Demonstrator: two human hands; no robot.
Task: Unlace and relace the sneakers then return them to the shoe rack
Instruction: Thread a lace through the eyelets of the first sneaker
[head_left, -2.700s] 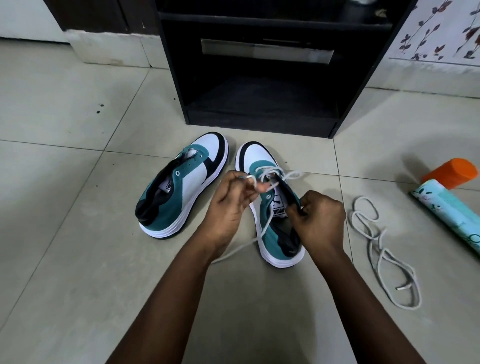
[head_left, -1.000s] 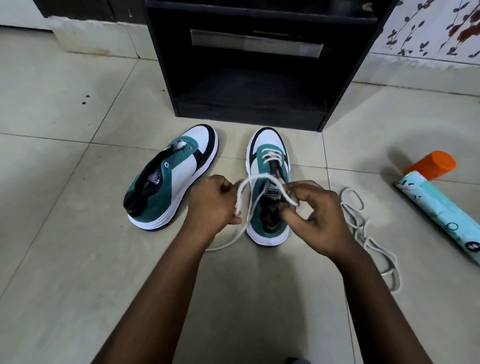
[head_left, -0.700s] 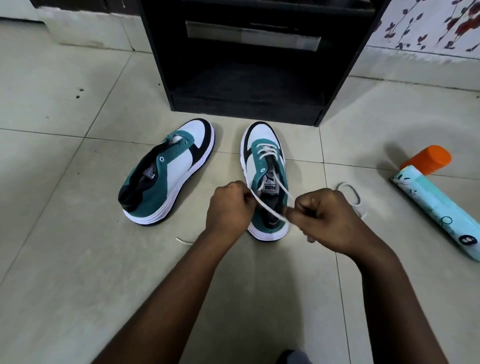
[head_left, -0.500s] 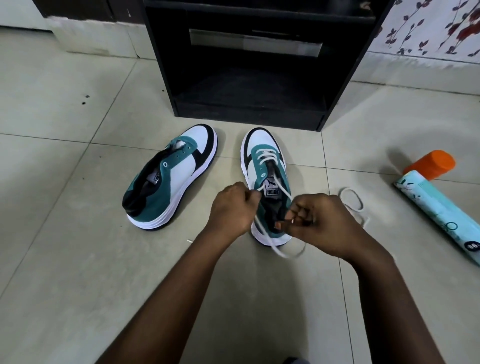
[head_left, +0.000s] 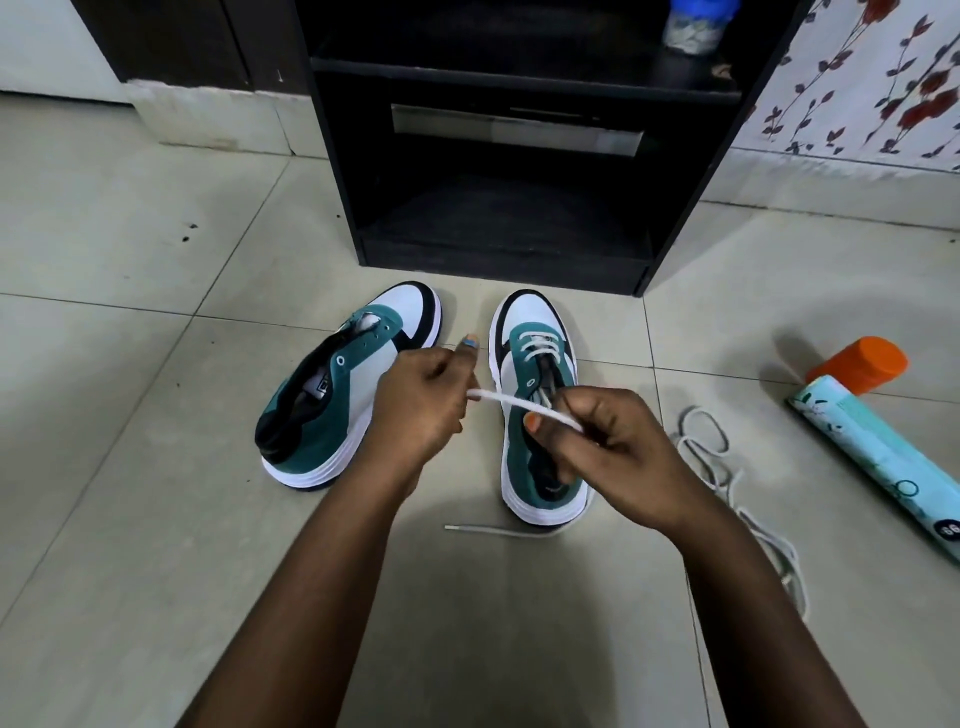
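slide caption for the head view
Both hands, left and right, pull a white lace taut above the right-hand sneaker.

sneakers (head_left: 540, 415) teal, white, black – white lace (head_left: 524, 405) – orange-capped pale-blue can (head_left: 878, 457)

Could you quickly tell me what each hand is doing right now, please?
Left hand: pinching the lace.
Right hand: pinching the same lace.

Two sneakers (head_left: 343, 384) (head_left: 540, 415), two laces (head_left: 524, 408) (head_left: 727, 483), two hands (head_left: 421, 410) (head_left: 618, 452), one shoe rack (head_left: 519, 156), one umbrella (head_left: 878, 457).
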